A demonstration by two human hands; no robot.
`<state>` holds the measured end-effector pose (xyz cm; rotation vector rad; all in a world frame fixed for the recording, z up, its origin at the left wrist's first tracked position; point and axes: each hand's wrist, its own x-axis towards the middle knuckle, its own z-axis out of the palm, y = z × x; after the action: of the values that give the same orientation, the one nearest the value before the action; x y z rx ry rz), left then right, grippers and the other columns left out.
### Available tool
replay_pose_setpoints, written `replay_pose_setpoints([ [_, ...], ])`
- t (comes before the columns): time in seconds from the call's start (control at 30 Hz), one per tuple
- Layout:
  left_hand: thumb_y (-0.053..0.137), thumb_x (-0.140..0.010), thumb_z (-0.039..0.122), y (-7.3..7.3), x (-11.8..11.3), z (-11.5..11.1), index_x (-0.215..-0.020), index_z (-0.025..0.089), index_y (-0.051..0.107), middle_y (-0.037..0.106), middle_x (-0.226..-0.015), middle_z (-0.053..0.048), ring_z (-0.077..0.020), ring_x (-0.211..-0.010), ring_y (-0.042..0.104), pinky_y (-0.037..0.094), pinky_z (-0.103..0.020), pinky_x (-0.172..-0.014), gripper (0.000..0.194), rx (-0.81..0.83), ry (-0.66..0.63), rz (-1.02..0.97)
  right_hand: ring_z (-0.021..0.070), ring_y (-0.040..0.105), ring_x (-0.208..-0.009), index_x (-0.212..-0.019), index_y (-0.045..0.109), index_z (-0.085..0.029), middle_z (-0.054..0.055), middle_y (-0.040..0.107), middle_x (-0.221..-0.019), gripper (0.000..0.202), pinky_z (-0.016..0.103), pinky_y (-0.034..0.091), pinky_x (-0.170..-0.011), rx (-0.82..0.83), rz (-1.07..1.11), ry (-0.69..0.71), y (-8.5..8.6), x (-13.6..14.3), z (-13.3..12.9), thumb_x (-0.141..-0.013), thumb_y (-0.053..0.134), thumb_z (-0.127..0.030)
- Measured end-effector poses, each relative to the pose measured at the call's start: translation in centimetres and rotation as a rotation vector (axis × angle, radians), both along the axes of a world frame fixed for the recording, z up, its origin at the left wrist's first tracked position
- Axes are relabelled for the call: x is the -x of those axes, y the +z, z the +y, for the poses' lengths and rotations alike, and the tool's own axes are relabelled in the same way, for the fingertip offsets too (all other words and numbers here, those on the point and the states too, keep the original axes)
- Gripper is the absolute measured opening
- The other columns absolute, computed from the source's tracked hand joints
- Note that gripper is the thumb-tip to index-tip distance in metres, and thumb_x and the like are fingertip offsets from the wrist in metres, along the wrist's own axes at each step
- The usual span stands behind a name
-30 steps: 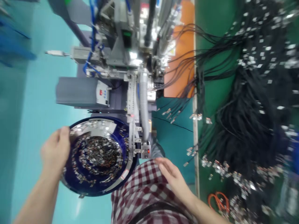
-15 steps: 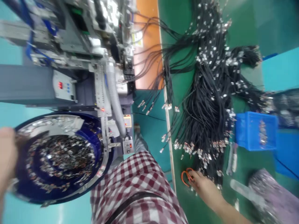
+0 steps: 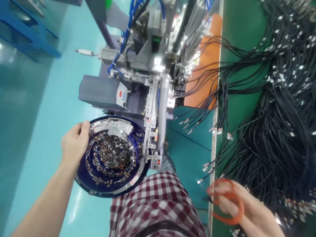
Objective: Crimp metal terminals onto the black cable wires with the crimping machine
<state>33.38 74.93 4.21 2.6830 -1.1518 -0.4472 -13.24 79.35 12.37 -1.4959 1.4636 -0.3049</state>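
My left hand (image 3: pixel 75 141) grips the left rim of a dark blue feeder bowl (image 3: pixel 82 179), its thumb at the edge and the other fingers partly hidden. Small metal terminals (image 3: pixel 115 151) are heaped in the bowl's middle and lie along its spiral track. Over the edge of the green table, my right hand (image 3: pixel 251 207) holds orange-handled scissors (image 3: pixel 238 215), blurred by motion. The blades are too smeared to make out. Beside that hand lies a large bundle of black cables (image 3: pixel 278 141) with metal ends.
A machine (image 3: pixel 153 42) with blue hoses stands beyond the bowl, joined by a feed rail (image 3: pixel 149 108). A grey control box (image 3: pixel 98 90) sits left of it. Several cables cross an orange plate (image 3: pixel 202 79). Blue stools (image 3: pixel 24 33) stand at far left.
The view has swung left. My right hand has lifted the scissors from beside the cable ends toward the table's edge. My left hand has come to the bowl's rim.
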Motion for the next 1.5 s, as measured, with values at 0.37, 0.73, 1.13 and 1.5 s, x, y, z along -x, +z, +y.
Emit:
replay_pose_setpoints([
  [0.37,0.036,-0.089,0.051,0.7,1.1,-0.3,-0.083,0.02,0.063,0.059,-0.068,0.002,-0.0144,-0.068,0.051,0.033,-0.023,-0.059,0.041,0.008,0.072,0.003,0.0249,0.064,-0.1,-0.11,0.062,-0.021,0.009,0.063,-0.112,0.027,0.045,0.053,-0.09,0.421,-0.429,0.011,-8.6,-13.7,-10.2,-0.086,0.054,-0.012],
  [0.73,0.036,-0.089,0.05,0.4,1.2,-0.3,-0.087,0.022,0.064,0.056,-0.068,0.002,-0.0141,-0.069,0.052,0.033,-0.023,-0.06,0.039,0.003,0.095,-0.016,0.023,0.058,-0.11,-0.116,0.057,-0.014,0.014,0.063,-0.113,0.036,0.04,0.05,-0.094,0.563,-0.353,0.26,-8.8,-14.7,-11.3,-0.083,0.053,-0.001],
  [1.13,0.038,-0.087,0.05,0.6,1.4,-0.4,-0.091,0.023,0.065,0.06,-0.073,0.001,-0.0176,-0.076,0.056,0.035,-0.025,-0.064,0.039,0.019,0.122,-0.009,0.0212,0.06,-0.104,-0.114,0.056,-0.014,0.012,0.064,-0.106,0.035,0.036,0.052,-0.088,0.629,-0.303,0.287,-7.3,-14.1,-11.3,-0.082,0.055,-0.002],
  [1.5,0.037,-0.086,0.051,0.9,1.3,-0.6,-0.093,0.023,0.065,0.06,-0.073,-0.001,-0.0202,-0.078,0.056,0.036,-0.028,-0.065,0.04,-0.016,0.136,-0.013,0.0223,0.06,-0.103,-0.115,0.054,-0.015,0.012,0.064,-0.105,0.038,0.037,0.054,-0.085,0.525,-0.412,0.322,-7.9,-14.3,-10.1,-0.08,0.055,-0.001],
])
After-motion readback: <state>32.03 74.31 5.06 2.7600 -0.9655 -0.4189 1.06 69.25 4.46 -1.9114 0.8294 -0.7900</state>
